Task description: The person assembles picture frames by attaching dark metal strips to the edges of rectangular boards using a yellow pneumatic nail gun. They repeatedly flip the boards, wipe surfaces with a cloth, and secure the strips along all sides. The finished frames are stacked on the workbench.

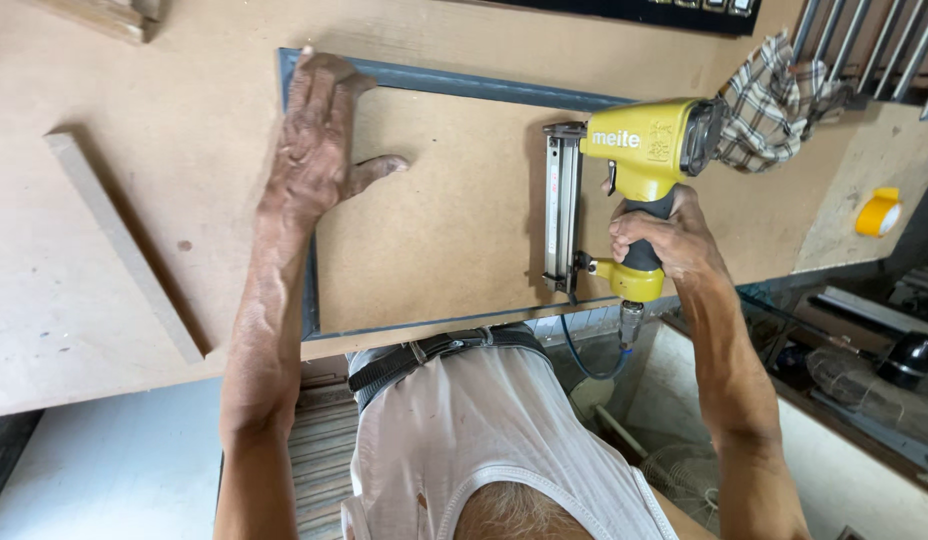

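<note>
Left hand [319, 140] lies flat, fingers spread, pressing the far left corner of a thin grey frame [310, 290] on the fibreboard bench [454, 200]. Right hand [664, 240] is clenched round the black grip of a yellow nail gun [634, 170], its steel magazine [562, 205] standing on the frame's right side. Gun looks heavy and rigid, best held by the grip; frame looks light, slim and apt to slide unless pinned. Nose contact is hidden under the magazine, the trigger finger cannot be made out, and the blue hose [584, 355] drops out of sight below the bench edge. A checked cloth [774, 100] lies beyond.
</note>
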`<state>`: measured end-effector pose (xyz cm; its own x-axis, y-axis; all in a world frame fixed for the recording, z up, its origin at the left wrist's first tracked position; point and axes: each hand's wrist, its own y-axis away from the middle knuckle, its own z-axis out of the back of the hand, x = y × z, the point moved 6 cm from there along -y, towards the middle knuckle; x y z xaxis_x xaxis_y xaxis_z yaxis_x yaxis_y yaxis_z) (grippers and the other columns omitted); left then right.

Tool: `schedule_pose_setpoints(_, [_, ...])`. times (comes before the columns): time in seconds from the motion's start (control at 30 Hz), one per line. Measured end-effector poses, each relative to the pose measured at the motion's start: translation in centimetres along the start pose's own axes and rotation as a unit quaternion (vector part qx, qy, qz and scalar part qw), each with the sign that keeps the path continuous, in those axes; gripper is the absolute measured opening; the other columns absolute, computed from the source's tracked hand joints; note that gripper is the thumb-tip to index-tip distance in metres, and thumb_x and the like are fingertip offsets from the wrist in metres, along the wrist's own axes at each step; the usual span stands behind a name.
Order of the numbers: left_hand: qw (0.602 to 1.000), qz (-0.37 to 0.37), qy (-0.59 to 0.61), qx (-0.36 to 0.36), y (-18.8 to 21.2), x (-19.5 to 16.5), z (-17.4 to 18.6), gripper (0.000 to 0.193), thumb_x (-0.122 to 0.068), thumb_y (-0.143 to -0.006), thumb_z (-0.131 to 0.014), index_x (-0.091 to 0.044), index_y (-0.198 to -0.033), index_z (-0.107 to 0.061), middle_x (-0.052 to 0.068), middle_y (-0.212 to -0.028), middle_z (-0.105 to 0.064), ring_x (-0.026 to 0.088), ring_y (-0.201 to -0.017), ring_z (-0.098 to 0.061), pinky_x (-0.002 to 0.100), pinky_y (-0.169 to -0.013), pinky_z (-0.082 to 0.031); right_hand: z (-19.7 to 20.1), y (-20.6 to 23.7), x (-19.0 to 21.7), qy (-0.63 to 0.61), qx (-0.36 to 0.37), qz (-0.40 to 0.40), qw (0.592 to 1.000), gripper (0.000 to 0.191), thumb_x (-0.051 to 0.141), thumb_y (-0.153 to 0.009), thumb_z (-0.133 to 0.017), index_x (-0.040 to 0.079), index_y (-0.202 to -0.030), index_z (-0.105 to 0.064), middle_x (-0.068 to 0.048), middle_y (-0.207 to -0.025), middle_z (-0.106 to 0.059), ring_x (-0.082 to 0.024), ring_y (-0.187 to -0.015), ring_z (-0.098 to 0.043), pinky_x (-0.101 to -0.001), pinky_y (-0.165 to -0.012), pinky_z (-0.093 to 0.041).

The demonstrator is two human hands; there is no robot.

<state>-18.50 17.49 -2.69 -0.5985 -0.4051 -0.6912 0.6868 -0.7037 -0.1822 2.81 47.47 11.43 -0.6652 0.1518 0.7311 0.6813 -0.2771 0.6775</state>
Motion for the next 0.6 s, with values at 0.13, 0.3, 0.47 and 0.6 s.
schedule_pose_setpoints(0.13, [0.999, -0.003, 0.025, 0.021, 0.0, 0.1, 0.4, 0.100, -0.053, -0.068, -0.091, 0.005, -0.140, -0.055, 0.023, -0.137, -0.051, 0.043, -0.144, -0.036, 0.052, -0.128, -0.025, -5.7, -2.1, 2.2, 0.030, 0.045, 0.012, 0.998, 0.039, -0.009, -0.081, -0.067, -0.007, -0.119, -0.058, -0.010, -0.072, -0.064, -0.016, -0.055, -0.062, -0.0307, -0.051, -0.052])
schedule_pose_setpoints(0.3, [0.999, -0.012, 0.044, -0.014, 0.0, 0.5, 0.8, 0.096, -0.050, -0.071, -0.090, 0.006, -0.141, -0.056, 0.023, -0.142, -0.051, 0.041, -0.147, -0.035, 0.048, -0.130, -0.024, -11.6, -5.0, 4.4, 0.068, 0.086, 0.016, 0.994, 0.043, -0.007, -0.080, -0.067, -0.007, -0.122, -0.059, -0.009, -0.073, -0.064, -0.017, -0.055, -0.062, -0.0312, -0.052, -0.053])
schedule_pose_setpoints(0.47, [0.999, 0.014, 0.038, -0.029, 0.1, 1.2, -0.1, 0.103, -0.054, -0.062, -0.089, 0.005, -0.140, -0.057, 0.023, -0.142, -0.052, 0.041, -0.145, -0.034, 0.048, -0.127, -0.022, -15.2, -5.9, 5.9, 0.081, 0.094, 0.013, 0.992, 0.043, -0.007, -0.079, -0.066, -0.006, -0.121, -0.059, -0.009, -0.072, -0.064, -0.016, -0.054, -0.061, -0.0314, -0.052, -0.053])
schedule_pose_setpoints(0.6, [0.998, -0.004, 0.023, -0.054, 0.2, 1.2, 0.0, 0.105, -0.055, -0.063, -0.090, 0.007, -0.140, -0.057, 0.024, -0.141, -0.052, 0.042, -0.144, -0.035, 0.049, -0.126, -0.022, -16.1, -5.7, 6.3, 0.072, 0.088, 0.000, 0.994, 0.042, -0.008, -0.081, -0.067, -0.007, -0.122, -0.058, -0.008, -0.070, -0.061, -0.016, -0.054, -0.059, -0.0310, -0.052, -0.051])
